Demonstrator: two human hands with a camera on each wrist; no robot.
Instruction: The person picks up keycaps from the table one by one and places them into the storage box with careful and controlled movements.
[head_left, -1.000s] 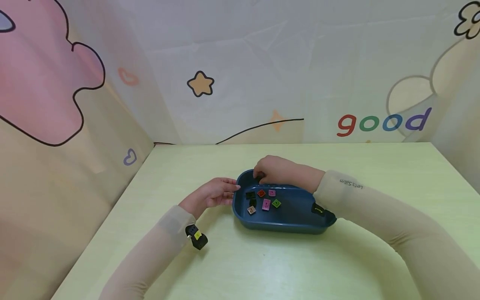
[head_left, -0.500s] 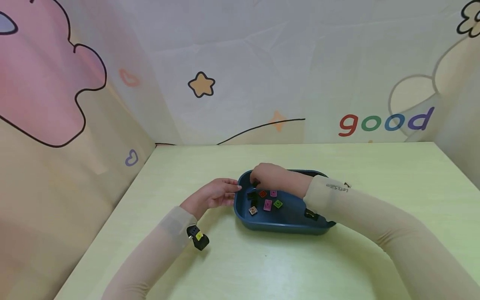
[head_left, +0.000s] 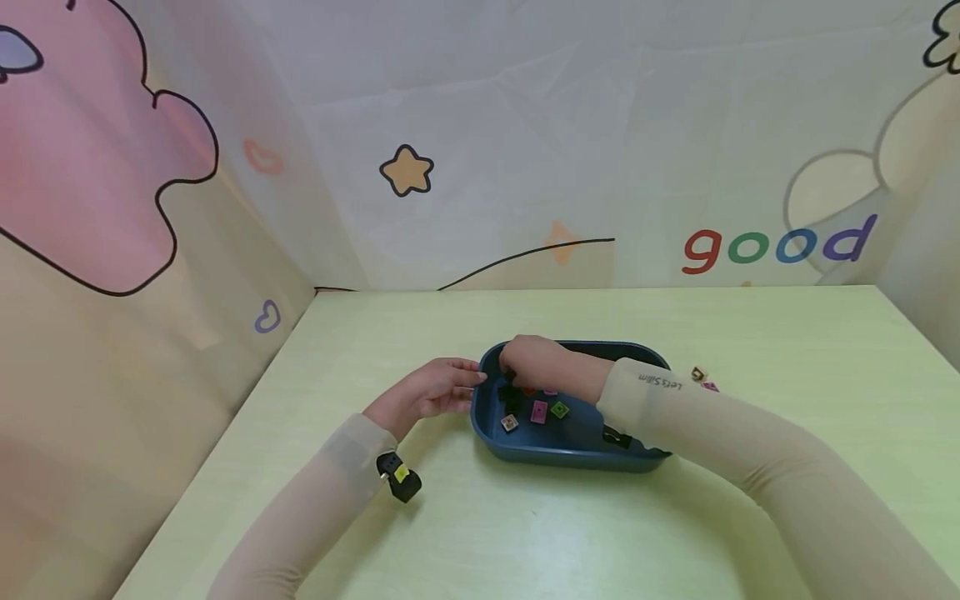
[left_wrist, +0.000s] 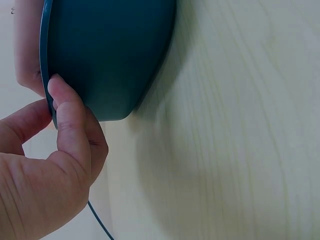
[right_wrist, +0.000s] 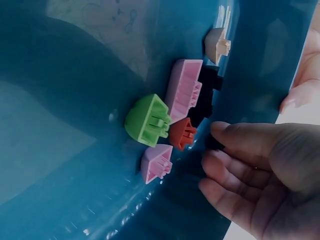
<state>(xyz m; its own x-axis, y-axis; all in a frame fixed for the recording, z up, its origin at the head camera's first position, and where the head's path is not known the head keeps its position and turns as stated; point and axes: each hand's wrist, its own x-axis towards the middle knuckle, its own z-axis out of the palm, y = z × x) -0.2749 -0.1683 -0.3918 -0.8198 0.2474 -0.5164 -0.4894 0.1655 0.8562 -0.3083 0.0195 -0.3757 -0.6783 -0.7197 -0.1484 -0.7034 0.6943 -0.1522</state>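
Observation:
A blue oval plastic tray (head_left: 577,458) sits on the table, with several keycaps inside. My left hand (head_left: 427,387) pinches its left rim between thumb and fingers; the left wrist view shows the fingers (left_wrist: 70,117) on the outer wall. My right hand (head_left: 536,360) reaches into the tray's left end. In the right wrist view, a black keycap (right_wrist: 215,144) is between its thumb and fingers, mostly hidden. Close by lie a green keycap (right_wrist: 147,120), an orange-red keycap (right_wrist: 182,134), a long pink keycap (right_wrist: 182,90), a small pink keycap (right_wrist: 156,164), other black keycaps (right_wrist: 202,95) and a beige keycap (right_wrist: 216,46).
A beige keycap (head_left: 698,374) and a pink keycap (head_left: 709,387) lie on the table to the right of the tray, partly behind the right sleeve (head_left: 720,408). A printed cloth (head_left: 495,167) hangs behind the pale table (head_left: 480,533).
My right hand has moved down and nearer into the tray, toward the black keycaps. Its forearm shifted left, uncovering keycaps on the table at right. The left hand keeps its hold.

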